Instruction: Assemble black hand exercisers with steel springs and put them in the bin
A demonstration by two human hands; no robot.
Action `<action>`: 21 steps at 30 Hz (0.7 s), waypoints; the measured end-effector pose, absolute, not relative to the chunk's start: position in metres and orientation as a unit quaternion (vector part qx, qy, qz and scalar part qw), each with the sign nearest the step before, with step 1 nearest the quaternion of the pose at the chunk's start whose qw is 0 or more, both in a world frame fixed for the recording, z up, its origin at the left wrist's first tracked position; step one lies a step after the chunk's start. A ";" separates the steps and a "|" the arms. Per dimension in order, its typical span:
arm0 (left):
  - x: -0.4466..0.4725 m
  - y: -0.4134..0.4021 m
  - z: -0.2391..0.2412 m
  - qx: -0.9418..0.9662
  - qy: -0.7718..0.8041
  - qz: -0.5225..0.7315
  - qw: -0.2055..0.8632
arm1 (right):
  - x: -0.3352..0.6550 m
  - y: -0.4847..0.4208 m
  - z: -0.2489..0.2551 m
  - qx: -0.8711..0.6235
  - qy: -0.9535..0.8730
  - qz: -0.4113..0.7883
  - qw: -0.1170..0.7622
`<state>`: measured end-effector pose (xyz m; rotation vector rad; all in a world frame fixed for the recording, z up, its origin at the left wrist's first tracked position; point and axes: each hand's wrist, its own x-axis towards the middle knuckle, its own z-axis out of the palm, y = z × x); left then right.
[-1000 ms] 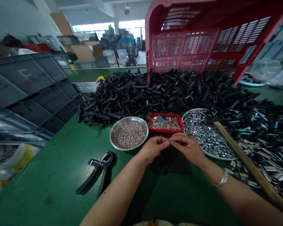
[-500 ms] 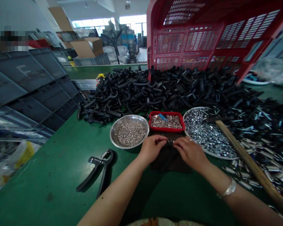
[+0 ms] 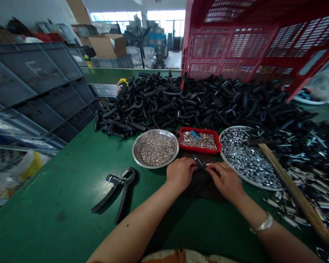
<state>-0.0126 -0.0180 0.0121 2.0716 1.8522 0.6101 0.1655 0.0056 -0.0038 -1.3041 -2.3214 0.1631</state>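
My left hand (image 3: 181, 173) is closed with its fingertips on a black hand-grip exerciser (image 3: 199, 163), whose upper end pokes out beyond the fingers. From the right, my right hand (image 3: 226, 180) pinches near a small silver spring (image 3: 207, 164) at the same piece; the fingers partly cover it. Below the hands lies a dark pad (image 3: 208, 191), where black handles blend into the shadow. Another hand-grip exerciser (image 3: 122, 182), with its spring fitted, rests on the green table to the left.
Beyond my hands stand a metal bowl of small parts (image 3: 137, 159), a red tray of pins (image 3: 200, 149) and a white-rimmed dish of shiny parts (image 3: 245, 175). A hammer (image 3: 286, 180) lies across the right side near loose springs (image 3: 318, 197). Black handles (image 3: 164, 102) pile up behind.
The black piece's end now shows above my left fingers, and the silver spring is visible by my right fingertips. My view has shifted slightly left.
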 end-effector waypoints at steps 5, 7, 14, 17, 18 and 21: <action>-0.015 -0.018 0.012 0.721 0.643 0.209 0.152 | 0.167 0.007 -0.001 -0.478 -0.840 0.088 0.241; -0.015 -0.018 0.011 0.722 0.640 0.214 0.150 | 0.169 0.008 0.001 -0.482 -0.834 0.109 0.244; -0.017 -0.017 0.008 0.723 0.636 0.226 0.147 | 0.165 0.009 0.003 -0.472 -0.839 0.131 0.236; -0.017 -0.017 0.007 0.723 0.635 0.230 0.145 | 0.165 0.010 0.002 -0.494 -0.823 0.157 0.233; -0.017 -0.016 0.006 0.723 0.635 0.232 0.144 | 0.166 0.011 0.002 -0.501 -0.816 0.170 0.230; -0.018 -0.016 0.006 0.723 0.635 0.232 0.142 | 0.172 0.016 0.004 -0.518 -0.804 0.177 0.234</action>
